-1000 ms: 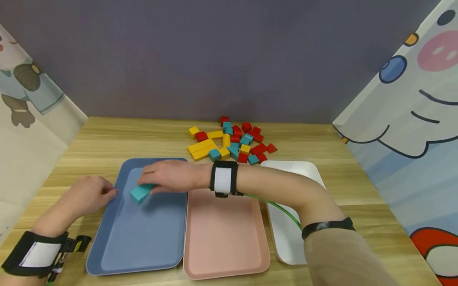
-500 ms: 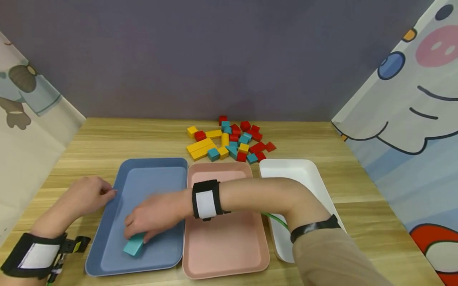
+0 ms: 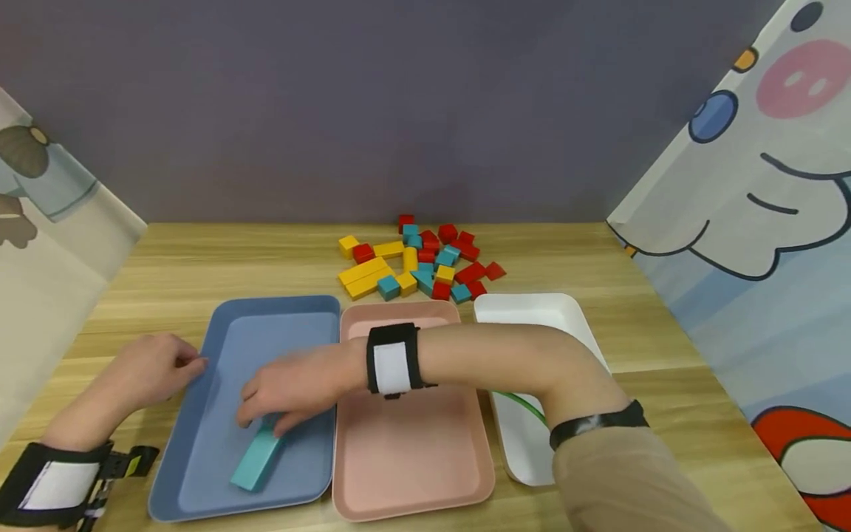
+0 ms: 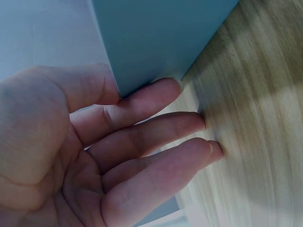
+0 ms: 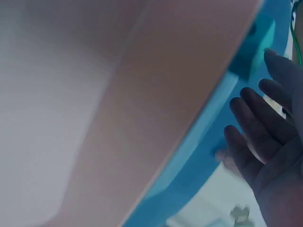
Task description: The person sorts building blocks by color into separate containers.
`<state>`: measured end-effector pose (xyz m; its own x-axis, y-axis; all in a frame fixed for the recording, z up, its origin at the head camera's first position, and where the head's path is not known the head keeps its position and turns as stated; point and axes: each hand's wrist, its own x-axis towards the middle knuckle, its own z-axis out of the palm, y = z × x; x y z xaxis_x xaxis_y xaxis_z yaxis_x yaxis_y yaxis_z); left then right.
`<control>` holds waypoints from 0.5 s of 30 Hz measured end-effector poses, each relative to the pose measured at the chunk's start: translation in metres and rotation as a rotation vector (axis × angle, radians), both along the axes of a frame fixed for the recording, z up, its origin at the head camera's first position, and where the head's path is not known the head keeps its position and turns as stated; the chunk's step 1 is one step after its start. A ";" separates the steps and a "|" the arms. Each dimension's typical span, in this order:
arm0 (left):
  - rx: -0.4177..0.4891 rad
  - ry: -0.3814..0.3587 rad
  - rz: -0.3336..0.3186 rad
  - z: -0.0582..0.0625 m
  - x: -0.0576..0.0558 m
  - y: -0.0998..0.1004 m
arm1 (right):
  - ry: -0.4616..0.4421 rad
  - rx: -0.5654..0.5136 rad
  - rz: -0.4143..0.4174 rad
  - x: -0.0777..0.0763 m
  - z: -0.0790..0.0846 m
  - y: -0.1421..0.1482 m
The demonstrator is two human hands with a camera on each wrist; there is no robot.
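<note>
A teal rectangular block (image 3: 258,459) lies in the lower part of the blue tray (image 3: 266,510). Just past its far end hovers my right hand (image 3: 295,386), fingers loosely bent and holding nothing. In the right wrist view the block (image 5: 262,42) shows apart from most of that hand (image 5: 270,123), with one fingertip close to it. My left hand (image 3: 151,369) pinches the blue tray's left rim. Its thumb and index finger lie on either side of the tray wall (image 4: 151,47) in the left wrist view, the other fingers below.
A pink tray (image 3: 415,473) stands right of the blue one, under my right forearm. Further right is a white tray (image 3: 532,307), partly covered by the arm. Several red, yellow and teal blocks (image 3: 419,262) are heaped behind the trays, near the grey wall (image 3: 372,111).
My right hand has brought the teal block down and nearer me in the blue tray, let go of it, and moved slightly away. The left hand stays at the rim.
</note>
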<state>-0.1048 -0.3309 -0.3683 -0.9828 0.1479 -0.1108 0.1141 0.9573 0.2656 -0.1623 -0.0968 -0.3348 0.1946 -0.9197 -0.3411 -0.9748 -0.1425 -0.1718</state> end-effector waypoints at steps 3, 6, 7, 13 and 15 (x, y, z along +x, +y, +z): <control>-0.001 -0.007 0.002 -0.001 0.000 0.000 | 0.029 -0.044 -0.077 -0.020 0.011 0.011; -0.004 -0.009 -0.001 0.000 0.000 0.000 | 0.049 -0.112 -0.187 -0.046 0.021 0.026; -0.005 -0.009 -0.005 0.000 0.000 0.000 | 0.056 -0.136 -0.232 -0.056 0.024 0.031; -0.014 0.004 -0.012 0.001 -0.001 -0.002 | 0.092 -0.261 -0.522 -0.124 0.039 0.067; -0.016 0.006 -0.014 0.000 -0.001 -0.002 | 0.125 -0.306 -0.633 -0.148 0.039 0.080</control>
